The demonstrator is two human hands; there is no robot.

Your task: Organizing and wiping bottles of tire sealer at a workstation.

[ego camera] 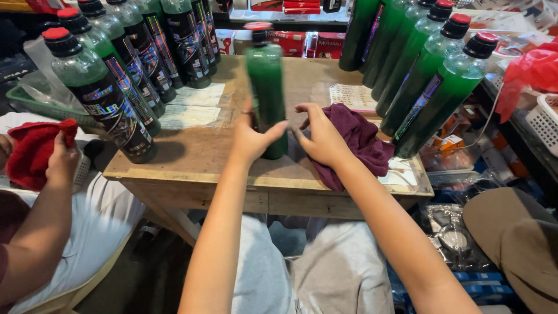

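While the green bottle [266,96] is gripped upright on the wooden table [197,154] by left hand [251,138] fingers, the maroon cloth [357,136] is pressed under the open right hand [321,138].

Worn wooden desk [192,157] under even light, cluttered shelves [290,11] behind, white basket [543,119] right, dark floor [139,273] below.

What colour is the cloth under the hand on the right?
Dark purple cloth, lying under the right hand; the head view shows it best.
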